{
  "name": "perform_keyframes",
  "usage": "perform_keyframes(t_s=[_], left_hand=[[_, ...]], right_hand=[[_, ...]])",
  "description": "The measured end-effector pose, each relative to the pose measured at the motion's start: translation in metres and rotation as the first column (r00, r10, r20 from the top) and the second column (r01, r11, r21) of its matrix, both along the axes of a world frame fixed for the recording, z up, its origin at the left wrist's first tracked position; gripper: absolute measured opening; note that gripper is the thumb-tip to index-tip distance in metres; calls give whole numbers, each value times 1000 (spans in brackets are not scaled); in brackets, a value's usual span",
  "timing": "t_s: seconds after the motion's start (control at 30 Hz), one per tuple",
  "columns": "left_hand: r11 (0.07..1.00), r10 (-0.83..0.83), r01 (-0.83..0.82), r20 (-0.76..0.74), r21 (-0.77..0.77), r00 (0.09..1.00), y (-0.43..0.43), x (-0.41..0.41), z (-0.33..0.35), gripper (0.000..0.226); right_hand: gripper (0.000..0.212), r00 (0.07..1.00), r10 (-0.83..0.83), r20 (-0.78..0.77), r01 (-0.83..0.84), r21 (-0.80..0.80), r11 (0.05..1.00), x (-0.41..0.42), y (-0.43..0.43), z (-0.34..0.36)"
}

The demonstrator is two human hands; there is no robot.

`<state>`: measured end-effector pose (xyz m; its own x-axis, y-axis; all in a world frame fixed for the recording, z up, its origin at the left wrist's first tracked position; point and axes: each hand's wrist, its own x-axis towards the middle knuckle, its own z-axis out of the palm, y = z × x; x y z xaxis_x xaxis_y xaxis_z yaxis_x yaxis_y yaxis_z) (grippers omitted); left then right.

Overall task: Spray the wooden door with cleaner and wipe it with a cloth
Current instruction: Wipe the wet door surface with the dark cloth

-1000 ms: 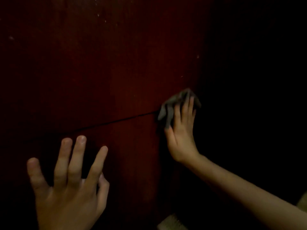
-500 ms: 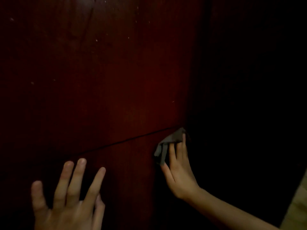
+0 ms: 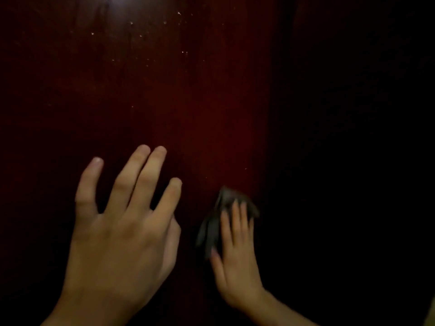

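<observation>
Grey cloth [image 3: 211, 229], blurred, long axis near upright, pressed to dark red door [image 3: 188, 114] under right hand [image 3: 237, 262], fingers straight. Left hand [image 3: 122, 243] beside cloth, spread, holding nothing.

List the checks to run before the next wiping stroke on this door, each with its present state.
1. Cloth on the surface: ok. The right hand presses the grey cloth flat against the wooden door.
2. Clear path: ok. The left hand is open, with its fingers spread, and is apart from the cloth.
3. Upper area wiped: not ok, since pale specks show higher up.
4. Whether the left hand is braced on the door: cannot tell.
5. Right edge of the door: cannot tell, too dark.
</observation>
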<state>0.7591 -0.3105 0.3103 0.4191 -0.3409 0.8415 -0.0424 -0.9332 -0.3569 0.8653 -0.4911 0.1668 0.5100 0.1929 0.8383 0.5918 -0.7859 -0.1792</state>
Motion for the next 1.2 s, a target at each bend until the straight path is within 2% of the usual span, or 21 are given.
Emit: perform_keyframes(t_s=[0.07,0.1,0.2,0.3,0.47,0.63,0.67,0.8,0.87,0.93,0.97,1.0,1.07,1.1,1.13,1.2], left_hand=[[1000,-10,11,-12,20,1000,0,3,8,50],[999,-9,10,-18,33,1000,1,5,11,50],[998,1,2,-37,70,999,-3,17,19,51],[996,-2,5,-34,91,999,-15,31,22,53],[994,1,4,-50,105,999,-25,49,25,55],[993,-48,56,-85,99,995,-19,64,19,59],[992,-39,49,-81,114,996,-17,65,20,59],[992,-43,54,-94,112,995,-19,67,15,60],[989,-71,82,-91,125,993,-15,65,19,59],[989,-86,87,-13,115,996,-5,60,23,59],[993,-28,31,-34,117,999,-14,74,11,61],[996,39,-25,-163,91,986,-24,94,-3,66],[993,116,-118,-321,10,940,-48,121,-29,95],[988,147,-152,-339,11,929,-48,132,-40,100],[989,145,-127,-303,79,942,-40,128,-35,93],[996,-34,47,-165,76,986,-19,103,-10,66]], right_hand=[[73,998,-8,65,18,-168,986,-4,-13,-42],[70,998,7,70,4,-164,986,0,-19,-41],[63,999,-22,48,20,37,999,7,-18,17],[60,995,-93,-41,101,274,956,11,-9,58],[56,990,-132,-57,143,292,946,13,6,32],[59,993,-112,-46,121,437,891,20,15,74],[59,994,-104,-40,111,431,896,17,15,68],[56,995,-97,3,93,239,967,4,-2,23],[58,993,-117,-2,113,272,956,10,-9,35],[60,991,-131,-28,132,364,922,18,-7,63],[60,990,-134,-36,137,391,910,19,-5,72],[60,990,-138,-37,142,391,909,17,-3,72],[59,989,-144,-18,143,294,945,9,0,53],[59,992,-130,-3,127,230,965,5,1,40],[59,993,-116,7,113,187,976,2,0,32],[59,993,-117,12,112,207,972,8,-5,40]])
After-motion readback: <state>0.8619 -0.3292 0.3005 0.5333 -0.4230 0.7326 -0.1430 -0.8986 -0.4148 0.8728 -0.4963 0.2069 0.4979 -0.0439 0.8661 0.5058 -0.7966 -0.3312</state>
